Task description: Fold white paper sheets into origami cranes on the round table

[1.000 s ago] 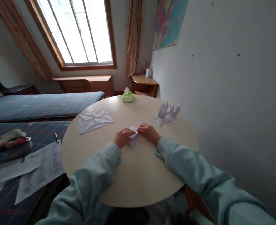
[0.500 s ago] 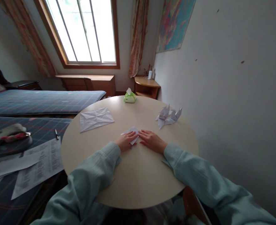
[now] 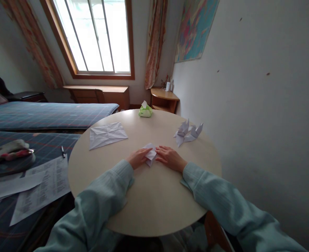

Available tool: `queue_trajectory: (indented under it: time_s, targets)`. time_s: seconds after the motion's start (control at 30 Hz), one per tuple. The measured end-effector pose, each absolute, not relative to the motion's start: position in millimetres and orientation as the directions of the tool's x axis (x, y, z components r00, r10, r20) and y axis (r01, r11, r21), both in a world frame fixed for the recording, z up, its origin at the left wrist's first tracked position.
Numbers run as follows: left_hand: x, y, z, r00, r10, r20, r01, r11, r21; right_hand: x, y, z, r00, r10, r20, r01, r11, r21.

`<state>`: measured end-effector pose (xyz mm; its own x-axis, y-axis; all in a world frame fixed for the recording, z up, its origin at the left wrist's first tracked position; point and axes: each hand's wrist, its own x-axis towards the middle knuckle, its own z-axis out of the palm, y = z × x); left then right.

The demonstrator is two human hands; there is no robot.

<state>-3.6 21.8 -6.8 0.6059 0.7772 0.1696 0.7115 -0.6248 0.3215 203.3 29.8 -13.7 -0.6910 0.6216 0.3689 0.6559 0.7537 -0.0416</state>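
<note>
A small piece of folded white paper lies on the round table between my two hands, its lower end narrowing to a point. My left hand holds its left edge, fingers on top. At the right edge, the fingertips of my right hand rest beside or on the paper, with the fingers stretched out flat and slightly apart. Folded paper shapes with upright points stand farther back on the right. A creased white sheet is spread out at the back left.
A green tissue pack sits at the table's far edge. Left of the table is a bed with a plaid cover, bearing printed sheets, a pen and a pouch-like item. A wall runs along the right.
My left hand has drawn back to the left, off the top of the folded paper, so more of it shows. The right hand stays nearly in place.
</note>
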Motion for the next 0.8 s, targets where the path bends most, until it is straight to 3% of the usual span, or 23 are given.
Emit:
queue_trajectory:
  time_s: [0.13,0.43,0.67,0.8]
  targets:
    - [-9,26,-4,0.42,0.865,0.273,0.796,-0.496,0.346,201,32,-11,-0.69,0.608,0.393,0.639,0.767,-0.064]
    - [-3,34,-11,0.209,0.898,0.387,0.793,-0.387,0.47,179,46,-8,-0.627,0.673,0.394,0.739,0.673,0.026]
    - [-8,45,-25,0.141,0.925,0.352,0.655,-0.354,0.668,178,61,-13,-0.653,0.669,0.357,0.688,0.72,-0.091]
    - [-10,43,-22,0.083,0.937,0.338,0.706,-0.295,0.644,178,61,-12,-0.573,0.723,0.387,0.735,0.662,-0.148]
